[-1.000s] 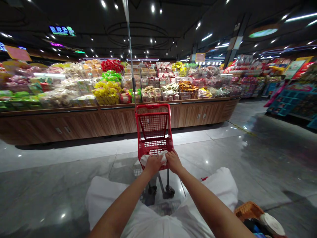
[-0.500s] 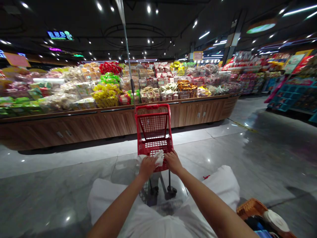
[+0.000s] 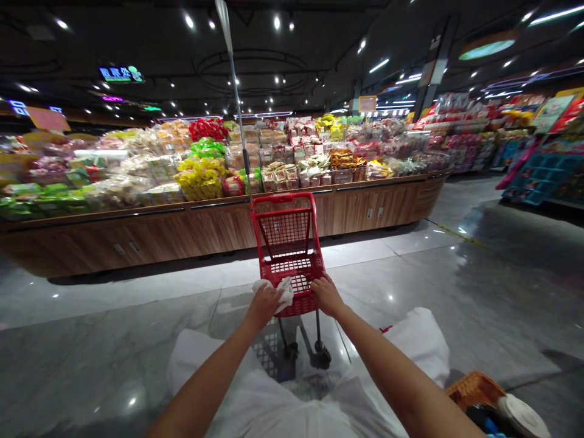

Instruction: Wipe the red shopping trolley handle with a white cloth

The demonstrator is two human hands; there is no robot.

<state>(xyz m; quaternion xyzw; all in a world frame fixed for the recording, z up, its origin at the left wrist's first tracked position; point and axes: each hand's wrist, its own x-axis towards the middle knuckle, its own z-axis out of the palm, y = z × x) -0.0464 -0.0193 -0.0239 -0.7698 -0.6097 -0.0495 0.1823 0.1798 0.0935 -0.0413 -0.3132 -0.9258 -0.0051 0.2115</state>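
A red plastic shopping cart (image 3: pixel 292 265) stands upright right in front of me, its handle end away from me and its wheels on the floor. My left hand (image 3: pixel 264 305) is closed on a crumpled white cloth (image 3: pixel 286 293), at the near left corner of the cart's basket. Whether it is cloth or tissue I cannot fully tell. My right hand (image 3: pixel 327 294) grips the near right rim of the basket, fingers curled over the edge. A thin pole (image 3: pixel 237 109) with a pale top rises at the cart's far left side.
Beyond the cart runs a long wood-panelled display counter (image 3: pixel 219 230) heaped with packaged food. An orange basket (image 3: pixel 474 389) with a white round item (image 3: pixel 522 413) sits at my lower right. Blue shelving (image 3: pixel 531 173) stands farther right on the grey tiled floor (image 3: pixel 114 347).
My left hand has moved left with the white cloth, away from the right hand. The cart's near end has shifted slightly right in view; my right hand stays on its rim.
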